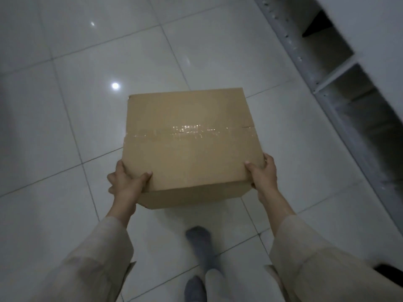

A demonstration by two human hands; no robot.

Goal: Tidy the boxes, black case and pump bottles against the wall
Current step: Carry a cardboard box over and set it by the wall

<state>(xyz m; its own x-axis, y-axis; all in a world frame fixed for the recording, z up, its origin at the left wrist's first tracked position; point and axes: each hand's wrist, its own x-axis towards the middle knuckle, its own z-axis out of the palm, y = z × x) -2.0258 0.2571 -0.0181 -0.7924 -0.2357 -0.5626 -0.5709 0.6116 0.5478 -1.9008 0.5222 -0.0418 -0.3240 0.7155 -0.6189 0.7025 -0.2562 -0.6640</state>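
Both hands clamped on one box [192,138] at frame centre: left hand [126,184], right hand [262,177] on its near corners. Plain brown cardboard, rectangular, glossy clear tape across top, over shiny white floor tiles [65,127].

1. Sitting mid-frame above the floor [65,105]: the box [189,138], held clear of the tiles.
2. Gripping its near left corner: the left hand [126,184], thumb lying on top.
3. Clasping its near right corner: the right hand [263,177].
4. Standing to the right of the box, well apart: the shelf rack [340,101].
5. Showing below the box, on the floor: two feet [199,243].
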